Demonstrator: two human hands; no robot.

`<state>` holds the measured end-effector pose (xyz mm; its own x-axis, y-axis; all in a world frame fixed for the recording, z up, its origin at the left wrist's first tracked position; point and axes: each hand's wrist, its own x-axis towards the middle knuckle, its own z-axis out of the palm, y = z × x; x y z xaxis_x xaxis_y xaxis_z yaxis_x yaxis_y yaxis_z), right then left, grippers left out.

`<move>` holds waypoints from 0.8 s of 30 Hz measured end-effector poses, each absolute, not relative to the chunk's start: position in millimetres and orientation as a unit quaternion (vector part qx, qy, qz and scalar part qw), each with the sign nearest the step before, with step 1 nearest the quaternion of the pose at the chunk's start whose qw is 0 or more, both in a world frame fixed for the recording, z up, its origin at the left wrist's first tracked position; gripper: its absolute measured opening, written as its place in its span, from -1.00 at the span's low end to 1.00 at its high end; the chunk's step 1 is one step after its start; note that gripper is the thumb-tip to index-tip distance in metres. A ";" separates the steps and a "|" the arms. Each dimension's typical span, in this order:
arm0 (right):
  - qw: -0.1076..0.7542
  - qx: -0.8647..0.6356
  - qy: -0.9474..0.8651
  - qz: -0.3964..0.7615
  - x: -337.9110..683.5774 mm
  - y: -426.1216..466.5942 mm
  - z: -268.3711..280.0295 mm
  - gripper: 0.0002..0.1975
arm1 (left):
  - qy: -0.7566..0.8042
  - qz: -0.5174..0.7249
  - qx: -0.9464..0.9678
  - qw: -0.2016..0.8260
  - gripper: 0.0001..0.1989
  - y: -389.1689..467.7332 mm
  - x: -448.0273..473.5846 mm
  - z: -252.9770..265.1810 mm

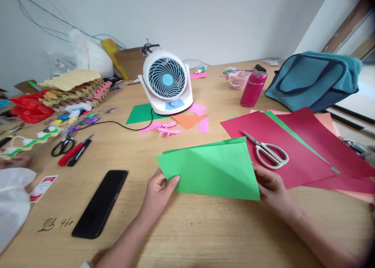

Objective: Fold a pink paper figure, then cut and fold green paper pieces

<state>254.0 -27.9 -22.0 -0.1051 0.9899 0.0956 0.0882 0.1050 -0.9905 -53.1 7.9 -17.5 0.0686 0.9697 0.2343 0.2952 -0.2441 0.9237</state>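
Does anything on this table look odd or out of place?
Handwriting ending in "460" stands out: it appears to be right on the tabletop, beside the phone, where you'd expect paper. The red sheets also lie askew, overlapping at different angles near the right hand. I see no spill.

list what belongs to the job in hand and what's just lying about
Likely in the job:
green paper, in left hand and right hand
white-handled scissors
red paper sheets

Apparently just lying about:
black smartphone
white desk fan
pink flask
teal bag
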 end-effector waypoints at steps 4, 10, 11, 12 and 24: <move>0.456 -0.483 -0.569 0.485 255.0 -26.5 -27.2 -0.68 | 0.500 0.465 0.621 0.384 -0.78 7.2 -49.4 -17.3; 0.484 -0.469 -0.523 0.521 256.3 -21.3 -21.2 -0.48 | 0.506 0.466 0.600 0.408 -0.81 8.9 -48.4 -20.8; 0.485 -0.460 -0.521 0.531 256.4 -20.9 -19.5 -0.47 | 0.507 0.465 0.596 0.413 -0.81 9.0 -48.3 -21.7; 0.477 -0.458 -0.525 0.536 256.2 -20.7 -18.0 -0.50 | 0.507 0.463 0.594 0.419 -0.82 8.9 -48.2 -22.7; 0.514 -0.515 -0.432 0.533 245.3 -19.7 -21.5 -0.70 | 0.477 0.439 0.622 0.438 -0.90 3.1 -46.5 -21.9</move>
